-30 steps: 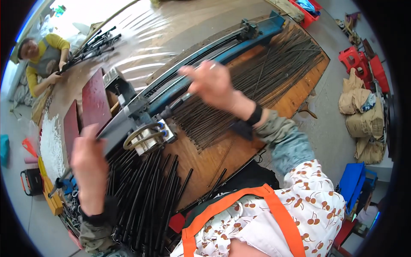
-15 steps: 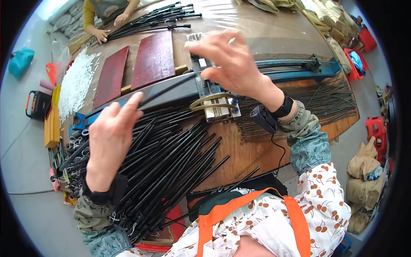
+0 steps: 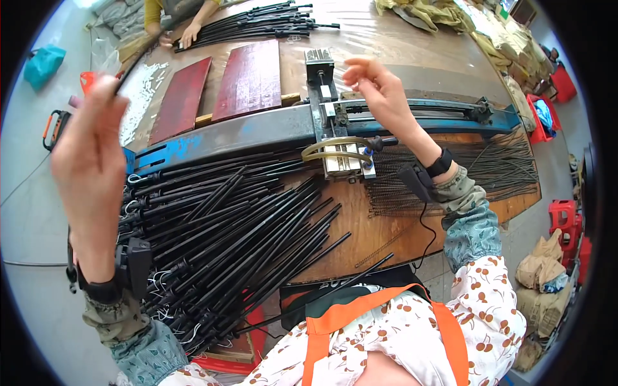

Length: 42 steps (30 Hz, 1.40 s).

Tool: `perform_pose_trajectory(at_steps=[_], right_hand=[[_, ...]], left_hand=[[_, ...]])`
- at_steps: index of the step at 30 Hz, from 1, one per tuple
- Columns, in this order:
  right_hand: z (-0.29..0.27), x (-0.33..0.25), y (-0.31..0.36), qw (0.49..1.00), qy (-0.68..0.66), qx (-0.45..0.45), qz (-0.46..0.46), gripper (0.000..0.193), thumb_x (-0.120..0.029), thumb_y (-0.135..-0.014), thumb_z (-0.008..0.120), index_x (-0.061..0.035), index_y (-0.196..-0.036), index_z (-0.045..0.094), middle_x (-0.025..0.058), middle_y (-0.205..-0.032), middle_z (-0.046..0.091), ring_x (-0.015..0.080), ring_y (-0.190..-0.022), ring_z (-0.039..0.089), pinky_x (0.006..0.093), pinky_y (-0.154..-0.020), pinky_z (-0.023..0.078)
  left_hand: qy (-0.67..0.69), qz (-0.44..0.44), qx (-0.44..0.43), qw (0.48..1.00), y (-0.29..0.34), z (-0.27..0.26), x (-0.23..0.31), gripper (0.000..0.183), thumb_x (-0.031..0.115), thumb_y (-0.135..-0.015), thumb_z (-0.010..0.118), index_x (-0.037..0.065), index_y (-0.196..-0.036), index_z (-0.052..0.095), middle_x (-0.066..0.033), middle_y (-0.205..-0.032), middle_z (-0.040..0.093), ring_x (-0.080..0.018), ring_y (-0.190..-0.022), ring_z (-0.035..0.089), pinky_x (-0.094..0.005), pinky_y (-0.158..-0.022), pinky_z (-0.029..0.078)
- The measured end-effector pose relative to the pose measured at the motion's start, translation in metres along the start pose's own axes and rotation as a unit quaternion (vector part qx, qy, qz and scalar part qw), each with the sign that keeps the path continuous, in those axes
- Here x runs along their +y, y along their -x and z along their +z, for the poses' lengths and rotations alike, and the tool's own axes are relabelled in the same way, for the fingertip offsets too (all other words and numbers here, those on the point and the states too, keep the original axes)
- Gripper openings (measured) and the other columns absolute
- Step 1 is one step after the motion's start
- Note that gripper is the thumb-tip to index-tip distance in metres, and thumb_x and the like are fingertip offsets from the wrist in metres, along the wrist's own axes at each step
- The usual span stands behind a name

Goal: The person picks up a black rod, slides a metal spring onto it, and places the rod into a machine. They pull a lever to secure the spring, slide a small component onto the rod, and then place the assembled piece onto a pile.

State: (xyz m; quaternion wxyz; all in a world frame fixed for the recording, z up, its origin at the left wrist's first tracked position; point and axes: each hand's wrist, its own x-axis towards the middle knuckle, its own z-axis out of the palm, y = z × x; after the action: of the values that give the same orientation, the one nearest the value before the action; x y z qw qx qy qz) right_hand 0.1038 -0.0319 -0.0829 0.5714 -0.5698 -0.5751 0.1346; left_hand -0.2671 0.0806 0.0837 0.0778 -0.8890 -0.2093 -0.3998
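My left hand (image 3: 93, 154) is raised at the far left, fingers closed around a thin black rod (image 3: 138, 59) that slants up and away. Over the middle of the bench, my right hand (image 3: 386, 100) hovers with fingers loosely bent and apart, nothing visible in them. It is nearest to a small metal fixture (image 3: 342, 166) with a yellowish hose loop, mounted on a long blue and grey metal beam (image 3: 257, 132). A big heap of black rods (image 3: 251, 225), some with white cord loops, lies in front of the beam.
Many thin coil springs (image 3: 450, 174) spread right of the fixture. Behind the beam stand two dark red boards (image 3: 248, 80) and a pile of small white pieces (image 3: 145, 93). Across the table, a co-worker's hand (image 3: 192, 32) touches more black rods (image 3: 257, 24). Red crates (image 3: 561, 219) stand right.
My left hand has swung left and nearer, carrying the rod away from the fixture. The right hand has drawn slightly right, fingers now more curled. The whole view has shifted a little.
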Motion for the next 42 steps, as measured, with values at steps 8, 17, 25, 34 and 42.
perform_pose_trajectory(at_steps=[8,17,25,34,42], right_hand=[[0.013,-0.092,-0.006,0.842,0.32,0.026,-0.434,0.02,-0.012,-0.104,0.053,-0.0031,-0.115,0.067,0.0095,-0.104,0.069,0.0151,-0.094,0.066,0.027,-0.079,0.05],[0.004,0.013,-0.004,0.962,0.218,-0.136,-0.096,0.013,-0.009,-0.101,0.06,0.001,-0.108,0.064,0.0104,-0.091,0.068,0.0218,-0.087,0.067,0.0326,-0.079,0.054],[0.023,0.007,-0.021,0.99,0.032,-0.11,-0.082,0.011,-0.008,-0.101,0.061,0.0013,-0.103,0.065,0.0048,-0.088,0.072,0.0093,-0.084,0.067,0.025,-0.076,0.054],[0.039,0.021,-0.036,0.968,0.108,-0.152,-0.165,0.011,-0.013,-0.094,0.07,-0.0041,-0.1,0.069,0.0069,-0.074,0.068,0.0162,-0.066,0.065,0.0288,-0.064,0.051],[0.04,0.014,-0.035,0.978,0.084,-0.129,-0.143,0.009,-0.012,-0.096,0.068,-0.0036,-0.098,0.069,0.007,-0.073,0.068,0.0106,-0.067,0.065,0.0277,-0.062,0.051]], left_hand=[[-0.072,0.005,-0.221,0.973,0.042,0.015,0.035,0.021,0.016,-0.09,0.072,0.011,-0.109,0.066,-0.0112,-0.075,0.054,-0.032,-0.069,0.061,-0.0443,-0.06,0.048],[-0.055,-0.181,-0.054,0.981,0.016,-0.035,0.016,0.019,0.008,-0.1,0.064,0.0,-0.117,0.067,-0.0103,-0.083,0.065,-0.0136,-0.071,0.055,-0.0279,-0.066,0.047],[-0.011,-0.155,-0.086,0.984,0.038,-0.008,-0.01,0.026,0.013,-0.101,0.064,-0.004,-0.12,0.066,-0.0136,-0.084,0.066,-0.013,-0.072,0.055,-0.0278,-0.067,0.048],[0.007,-0.159,-0.118,0.98,0.056,0.024,-0.023,0.027,0.014,-0.098,0.068,-0.003,-0.12,0.068,-0.0216,-0.086,0.069,-0.0202,-0.066,0.061,-0.0318,-0.065,0.05],[-0.007,-0.177,-0.145,0.973,0.066,0.024,-0.034,0.027,0.014,-0.099,0.067,-0.002,-0.12,0.068,-0.0229,-0.089,0.07,-0.0208,-0.068,0.063,-0.0319,-0.066,0.051]])
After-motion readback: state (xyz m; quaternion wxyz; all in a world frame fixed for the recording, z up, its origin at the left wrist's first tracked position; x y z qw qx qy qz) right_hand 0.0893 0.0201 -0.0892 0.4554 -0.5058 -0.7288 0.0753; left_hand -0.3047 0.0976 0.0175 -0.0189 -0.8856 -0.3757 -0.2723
